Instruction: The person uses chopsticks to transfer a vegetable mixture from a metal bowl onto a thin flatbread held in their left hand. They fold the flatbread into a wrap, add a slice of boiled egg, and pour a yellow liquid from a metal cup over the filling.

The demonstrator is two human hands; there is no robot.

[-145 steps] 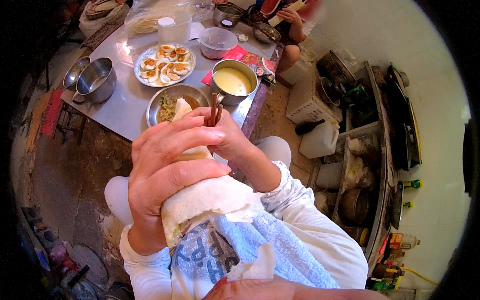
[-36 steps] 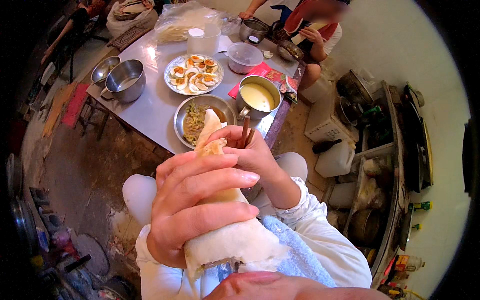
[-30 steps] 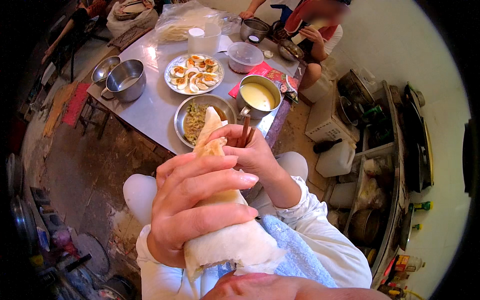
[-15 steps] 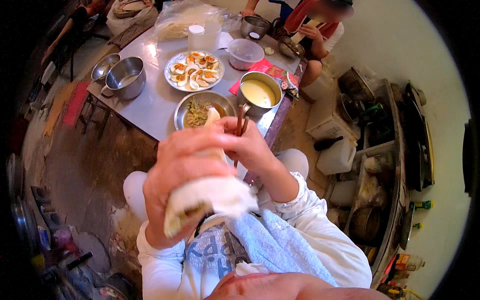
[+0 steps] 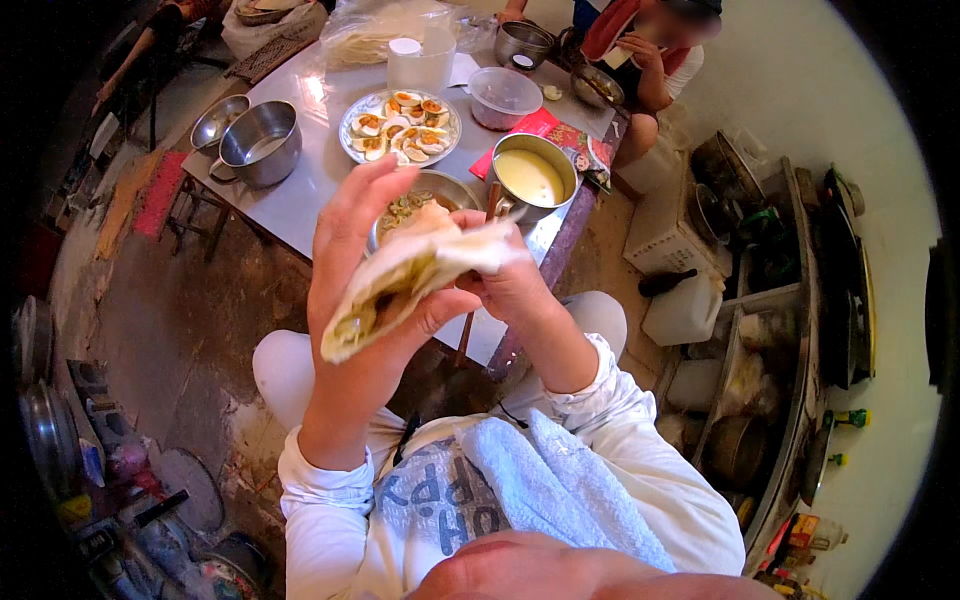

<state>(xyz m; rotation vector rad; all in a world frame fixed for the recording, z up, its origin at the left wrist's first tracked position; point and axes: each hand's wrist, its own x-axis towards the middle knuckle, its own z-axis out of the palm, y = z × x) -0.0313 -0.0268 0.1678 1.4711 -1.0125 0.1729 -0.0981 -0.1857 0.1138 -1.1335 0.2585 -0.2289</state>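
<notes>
— Holding a cream-white, folded flatbread wrap (image 5: 428, 262) in mid-air, seen against the near edge of the smooth grey table (image 5: 310, 190). Left hand (image 5: 392, 350)?

— Closed around the wrap: thumb below, fingers raised behind. Right hand (image 5: 515, 285), bare too, grips thin brown wooden chopsticks (image 5: 466, 338) just beside it.

— Likely handling?

— Light, limp and easily torn, judging by the ragged edge. The moist-looking, green-brown filling (image 5: 352, 325) could slip from the open end. Best held around the body with broad, gentle support from beneath, mouth tipped upward; a hard pinch would probably split it.

— Anything unclear?

— Right fingertips are mostly behind the wrap; cannot tell whether they press it. Its right-hand tip is blurred, the filling's makeup uncertain. The round, shiny steel bowl (image 5: 440, 177) beyond is partly covered by wrap and hands.
</notes>
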